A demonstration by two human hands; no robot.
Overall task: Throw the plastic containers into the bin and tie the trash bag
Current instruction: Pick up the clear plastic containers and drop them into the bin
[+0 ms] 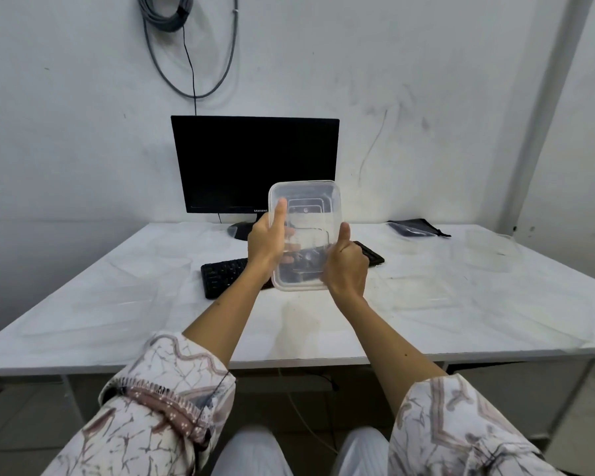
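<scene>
A clear rectangular plastic container (306, 214) is held up in the air over the table, its open side facing me. My left hand (267, 240) grips its left edge, thumb on the rim and fingers behind. My right hand (346, 266) grips its lower right corner with the thumb pointing up. More clear containers lie on the table: one at the left (93, 310), one at the right (423, 290), one at the far right (488, 249). No bin or trash bag is in view.
A black monitor (255, 163) stands at the back of the white table (306, 331). A black keyboard (224, 276) lies under my hands. A dark pouch (416, 228) lies at the back right. Cables hang on the wall (172, 15).
</scene>
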